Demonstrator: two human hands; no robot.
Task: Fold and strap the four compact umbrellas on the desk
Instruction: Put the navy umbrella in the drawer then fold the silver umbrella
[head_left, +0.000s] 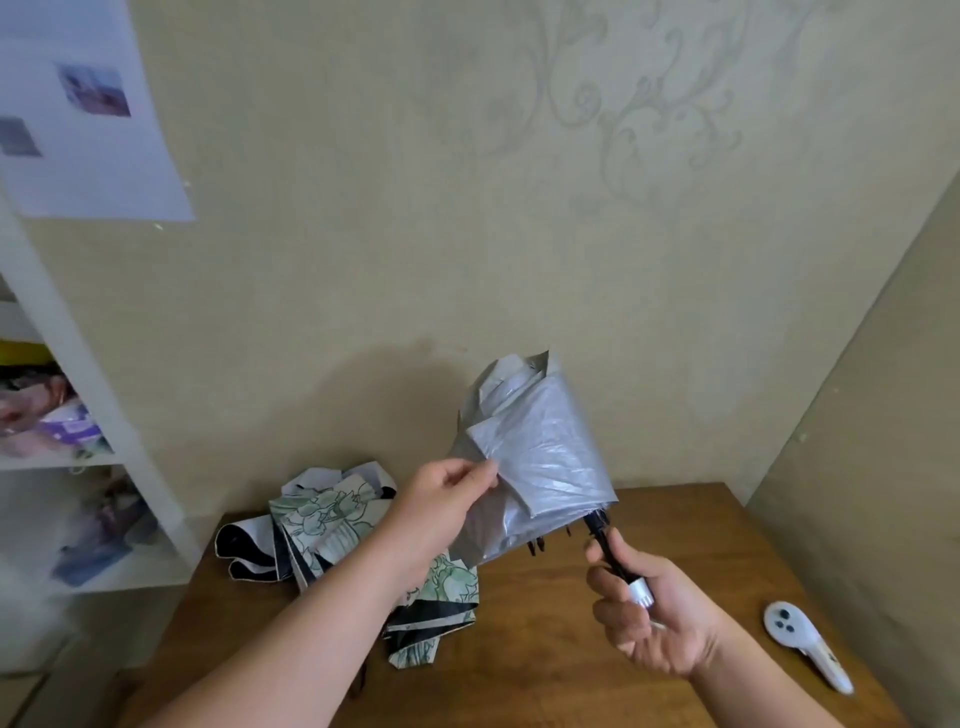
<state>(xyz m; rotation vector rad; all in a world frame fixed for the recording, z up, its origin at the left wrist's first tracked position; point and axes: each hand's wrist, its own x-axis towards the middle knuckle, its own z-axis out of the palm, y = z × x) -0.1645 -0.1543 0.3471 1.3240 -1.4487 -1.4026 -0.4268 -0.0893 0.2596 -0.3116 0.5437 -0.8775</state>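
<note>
A: Hands first. Right hand (649, 613) is wrapped round the black handle (613, 558) of the silver umbrella (540, 462), silver end cap poking out of the fist. Left hand (441, 499) pinches a flap of the silver canopy between thumb and fingertips.

B: So the umbrella's up off the surface (545, 639)?

A: Yes, held in the air between the two hands, canopy tilted up and away from the right hand. Folds look loose, not wrapped tight.

B: Step?

A: My read: gathering the pleats on this one. No strap visible, can't tell where it sits. Next move probably needs the left hand to smooth and wind the flaps round the shaft while the right steadies the handle, then find the strap.

B: The rest?

A: Floral umbrella pile (332, 530) lies under and beyond the left forearm, unfolded, count unclear. White remote (805, 644) right of the right hand.
</note>
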